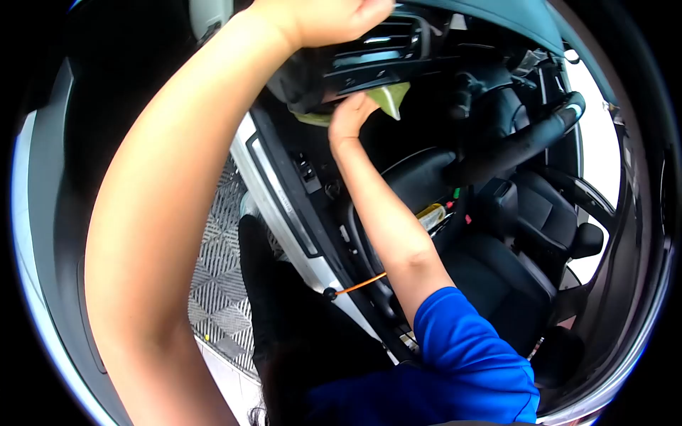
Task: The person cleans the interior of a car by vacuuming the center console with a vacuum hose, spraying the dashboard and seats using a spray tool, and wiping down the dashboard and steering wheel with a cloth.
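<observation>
My right hand [351, 119] is closed on a yellow-green cloth [392, 99], below an air vent at the end of a car's dashboard. One corner of the cloth sticks out past the fingers, and another part of the cloth shows to the left, under the dark trim. My left hand [334, 20] is at the top edge of the view, beside the air vent [380, 42]. Most of its fingers are cut off by the frame, so I cannot make out whether it grips anything.
The steering wheel [526, 145] and black seats [490, 273] lie to the right. A metal door sill [284, 206] runs beside my dark-trousered leg [259, 270]. An orange cord [361, 284] crosses near the sill. Grey patterned floor tiles [220, 277] lie outside the car.
</observation>
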The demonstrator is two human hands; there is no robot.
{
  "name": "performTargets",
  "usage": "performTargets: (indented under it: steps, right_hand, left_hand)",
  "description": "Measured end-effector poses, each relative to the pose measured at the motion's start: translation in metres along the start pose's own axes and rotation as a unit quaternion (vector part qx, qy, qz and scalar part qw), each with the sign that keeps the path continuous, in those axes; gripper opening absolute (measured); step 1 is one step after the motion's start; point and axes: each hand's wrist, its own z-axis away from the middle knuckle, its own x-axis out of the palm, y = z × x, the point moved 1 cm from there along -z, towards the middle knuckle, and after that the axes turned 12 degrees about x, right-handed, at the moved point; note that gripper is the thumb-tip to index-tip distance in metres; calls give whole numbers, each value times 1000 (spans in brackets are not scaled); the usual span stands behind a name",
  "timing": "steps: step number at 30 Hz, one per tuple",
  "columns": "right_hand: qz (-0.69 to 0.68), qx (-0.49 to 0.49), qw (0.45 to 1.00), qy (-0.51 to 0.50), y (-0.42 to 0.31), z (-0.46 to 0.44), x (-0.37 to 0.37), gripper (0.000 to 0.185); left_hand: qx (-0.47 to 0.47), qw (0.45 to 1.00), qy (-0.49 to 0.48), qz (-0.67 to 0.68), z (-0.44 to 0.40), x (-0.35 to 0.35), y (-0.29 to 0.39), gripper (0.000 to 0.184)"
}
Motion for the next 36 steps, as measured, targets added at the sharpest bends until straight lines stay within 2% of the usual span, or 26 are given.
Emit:
performTargets:
  steps: [3, 5, 7, 8, 9, 11, 13, 14, 15, 17, 18, 19, 21, 22, 23, 25, 26, 28, 30, 32, 33, 34, 35, 36]
  right_hand:
    - [-87, 46, 995, -4, -28, 23, -6, 32]
    - [-71, 72, 991, -88, -36, 65, 4, 26]
    - [-76, 0, 989, -128, -54, 92, -8, 29]
    - [-36, -78, 986, -140, -47, 85, -17, 32]
    - [48, -116, 978, -169, -49, 71, -33, 33]
    - [211, -141, 942, -222, -40, 49, -55, 34]
    - [234, -93, 948, -197, -59, 35, -76, 28]
    - [248, -142, 943, -171, -63, 34, -79, 24]
    - [247, -144, 943, -173, -59, 33, -75, 24]
    - [205, -106, 945, -232, -45, 33, -68, 24]
    - [245, -88, 924, -280, -41, 31, -71, 28]
    - [242, -89, 925, -279, -35, 30, -73, 28]
    - [265, -173, 912, -262, -24, 26, -72, 31]
    - [274, -172, 903, -283, -25, 16, -70, 30]
    - [250, -208, 909, -260, -29, 8, -63, 29]
    - [376, -91, 839, -384, -70, -18, -45, 28]
    - [376, -91, 836, -389, -70, -14, -42, 28]
    - [398, -166, 845, -317, -74, -7, -37, 26]
    - [391, -167, 835, -349, -77, -11, -33, 27]
    - [361, -138, 823, -416, -79, -14, -42, 31]
    - [364, -138, 823, -414, -71, -13, -44, 31]
    - [128, 63, 833, -534, -59, -10, -45, 27]
    - [-123, 257, 752, -594, -50, -8, -46, 24]
    - [-141, 282, 727, -609, -59, -12, -58, 25]
  left_hand:
    - [-11, 1000, 17, 6, 1, -3, 3, 19]
    - [-13, 999, 38, 16, 3, -2, 2, 18]
    - [-18, 999, 34, 25, 2, -2, 1, 18]
    - [-7, 999, 51, 14, 4, 3, -2, 17]
    - [-7, 999, 52, 15, 3, 2, -1, 17]
    - [-10, 999, 31, 5, 1, -1, 1, 16]
    - [-2, 999, 34, -6, 3, -1, 1, 15]
    - [13, 998, 65, -1, 6, 6, -3, 15]
    - [12, 998, 64, -3, 5, 4, -3, 15]
    - [-9, 999, 50, 17, 3, 0, 0, 15]
    - [-9, 999, 49, 19, 2, -1, 3, 15]
    - [-16, 999, 28, 22, 1, -2, 3, 16]
    - [-10, 1000, 12, -4, 1, -2, 0, 17]
    - [-14, 1000, 25, 7, 1, -2, -1, 17]
    - [-20, 999, 36, 19, 2, -1, -1, 17]
    - [-12, 999, 49, 9, 5, 2, -2, 17]
    - [4, 998, 67, -3, 6, 3, -2, 16]
    - [-13, 996, 82, 12, 6, 5, -1, 16]
    - [-21, 996, 90, 12, 7, 3, -2, 16]
    - [-4, 997, 74, -14, 8, 3, -2, 17]
    - [-10, 997, 77, 17, 7, 3, -3, 18]
    - [-8, 998, 68, 10, 7, 3, -3, 18]
    - [-7, 998, 59, 6, 7, 3, -2, 18]
    - [-12, 999, 52, 8, 7, 3, -1, 18]
